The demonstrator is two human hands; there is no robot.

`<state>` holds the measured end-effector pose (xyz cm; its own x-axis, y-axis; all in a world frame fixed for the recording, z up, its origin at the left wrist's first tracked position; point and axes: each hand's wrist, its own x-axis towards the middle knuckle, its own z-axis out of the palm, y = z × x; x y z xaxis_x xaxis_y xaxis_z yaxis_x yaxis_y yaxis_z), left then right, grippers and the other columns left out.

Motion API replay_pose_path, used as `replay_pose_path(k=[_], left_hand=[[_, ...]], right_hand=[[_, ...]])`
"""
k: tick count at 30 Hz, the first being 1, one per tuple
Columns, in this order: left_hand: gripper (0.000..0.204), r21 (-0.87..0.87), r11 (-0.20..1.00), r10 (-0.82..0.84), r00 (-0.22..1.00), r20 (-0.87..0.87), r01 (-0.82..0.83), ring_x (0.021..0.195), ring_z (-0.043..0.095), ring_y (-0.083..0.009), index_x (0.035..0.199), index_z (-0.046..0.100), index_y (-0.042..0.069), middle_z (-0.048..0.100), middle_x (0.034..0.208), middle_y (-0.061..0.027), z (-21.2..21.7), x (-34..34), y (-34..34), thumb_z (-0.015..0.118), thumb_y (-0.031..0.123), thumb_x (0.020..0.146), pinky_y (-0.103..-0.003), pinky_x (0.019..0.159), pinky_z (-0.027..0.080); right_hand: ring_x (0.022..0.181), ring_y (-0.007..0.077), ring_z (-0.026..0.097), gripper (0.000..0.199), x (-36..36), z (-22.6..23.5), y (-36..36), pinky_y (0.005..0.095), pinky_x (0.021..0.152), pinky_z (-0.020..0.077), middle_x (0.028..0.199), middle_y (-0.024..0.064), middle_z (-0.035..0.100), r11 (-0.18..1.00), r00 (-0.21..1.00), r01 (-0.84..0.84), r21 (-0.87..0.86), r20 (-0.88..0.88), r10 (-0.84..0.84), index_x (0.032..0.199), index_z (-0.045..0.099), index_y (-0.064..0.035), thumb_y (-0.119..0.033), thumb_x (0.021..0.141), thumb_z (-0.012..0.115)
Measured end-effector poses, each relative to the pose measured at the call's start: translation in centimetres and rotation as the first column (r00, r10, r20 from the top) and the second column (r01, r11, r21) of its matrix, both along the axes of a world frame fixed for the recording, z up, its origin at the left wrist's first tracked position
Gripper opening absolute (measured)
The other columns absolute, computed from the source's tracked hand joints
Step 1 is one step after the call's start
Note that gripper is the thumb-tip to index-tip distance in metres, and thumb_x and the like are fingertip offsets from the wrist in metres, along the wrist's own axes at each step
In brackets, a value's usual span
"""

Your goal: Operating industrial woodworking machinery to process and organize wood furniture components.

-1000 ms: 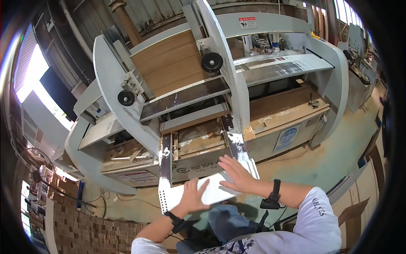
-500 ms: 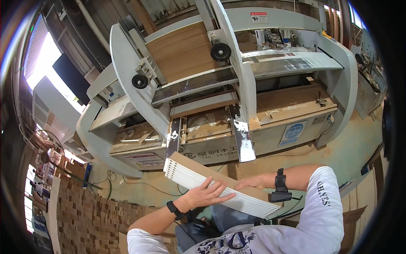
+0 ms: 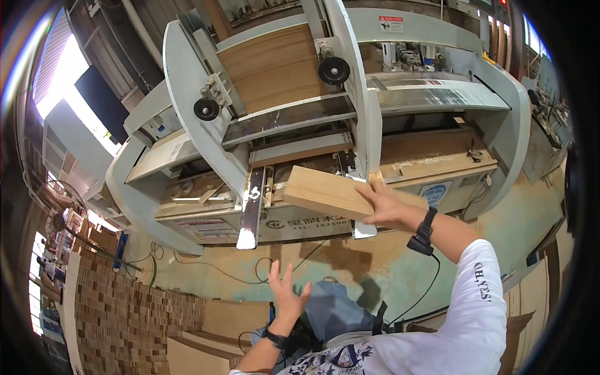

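Note:
A stack of wooden boards [image 3: 328, 190], its wide brown face showing, is held up in front of the grey-white woodworking machine [image 3: 375, 137]. My right hand [image 3: 392, 205] grips the stack near its right part, fingers and thumb on the brown face and edge. The stack hangs in front of the machine's two dark rails [image 3: 251, 212] and covers most of the right one. My left hand [image 3: 289, 294] is apart from it, lower and nearer me, with its fingers spread and nothing in them. Within the machine, a white board with holes at its ends [image 3: 300, 150] lies across the rails.
Two black handwheels [image 3: 334, 70] sit on the machine's upright plates, with a tall brown panel [image 3: 265, 65] between them. Stacked wood pieces [image 3: 125, 306] fill the lower left, near a fan [image 3: 59, 203]. Cables [image 3: 212, 267] lie on the green floor.
My right hand has moved the board stack up and forward toward the machine, turning its brown face into view. My left hand has let go of the stack and opened.

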<state>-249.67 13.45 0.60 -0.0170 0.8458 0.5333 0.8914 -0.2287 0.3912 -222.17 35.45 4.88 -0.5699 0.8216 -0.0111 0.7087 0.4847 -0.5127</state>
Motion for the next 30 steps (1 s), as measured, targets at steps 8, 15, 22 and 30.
replay_pose_path(k=[8,15,22,30], left_hand=[[0.052,-0.184,0.976,0.175,0.915,0.364,-0.113,0.119,0.031,-0.0384,0.114,0.047,0.001,0.029,0.129,-0.0225,-3.2,-1.8,-2.3,0.068,0.016,0.069,-0.042,0.097,0.029],[0.046,-0.164,0.981,0.167,0.887,0.430,-0.106,0.119,0.033,-0.0356,0.113,0.048,0.002,0.031,0.128,-0.0207,-1.2,-1.9,3.0,0.066,0.014,0.072,-0.041,0.098,0.028],[0.056,-0.217,0.974,0.085,0.788,0.610,0.063,0.129,0.021,-0.0314,0.132,0.032,0.006,0.025,0.137,-0.0197,-2.9,-3.6,17.2,0.044,0.039,0.089,-0.038,0.103,0.021],[0.064,-0.207,0.909,0.010,0.478,0.878,0.361,0.129,0.023,-0.0177,0.135,0.026,0.005,0.025,0.140,-0.0083,-5.4,-3.8,22.3,0.040,0.046,0.089,-0.029,0.105,0.017]], right_hand=[[0.114,0.0404,0.030,0.094,1.1,-3.3,3.1,0.0465,0.098,0.0232,0.123,0.0249,0.033,0.935,0.962,-0.217,0.281,0.226,0.155,0.131,0.036,-0.0146,-0.042,0.049,0.073],[0.119,0.0421,0.027,0.095,2.5,-1.0,3.7,0.0521,0.100,0.0183,0.127,0.0265,0.030,0.876,0.926,-0.328,0.354,0.304,0.224,0.133,0.032,-0.0137,-0.046,0.053,0.072],[0.128,0.0407,0.017,0.095,1.5,-4.4,4.2,0.0554,0.102,0.0116,0.136,0.0275,0.019,0.922,0.926,-0.288,0.257,0.318,0.201,0.138,0.022,-0.0186,-0.047,0.060,0.068],[0.132,0.0366,0.010,0.096,2.7,-3.9,3.2,0.0571,0.102,0.0052,0.141,0.0213,0.015,0.957,0.950,-0.197,0.214,0.282,0.133,0.138,0.021,-0.0186,-0.052,0.060,0.067]])
